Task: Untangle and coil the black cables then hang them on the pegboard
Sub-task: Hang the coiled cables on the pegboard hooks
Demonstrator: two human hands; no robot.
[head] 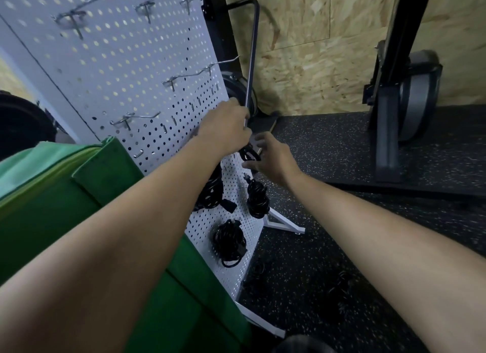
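Note:
A white pegboard (pixel 126 71) on a stand fills the left, with several bare metal hooks (pixel 189 75). Three coiled black cables hang low on it: one (pixel 210 192) partly behind my left forearm, one (pixel 257 197) near the right edge and one (pixel 230 237) below. At the board's right edge my left hand (pixel 226 123) is curled over the top of another black cable coil (pixel 248 154); its fingertips are hidden. My right hand (pixel 271 159) hovers just right of that coil, fingers spread and holding nothing. More black cables (pixel 339 284) lie on the floor.
A green fabric bin (pixel 79 208) stands against the board's lower left. A bent metal rod (pixel 252 58) rises behind the board's edge. A black machine frame with a grey wheel (pixel 410 97) stands at right on speckled rubber flooring (pixel 342 147). Chipboard walls close the back.

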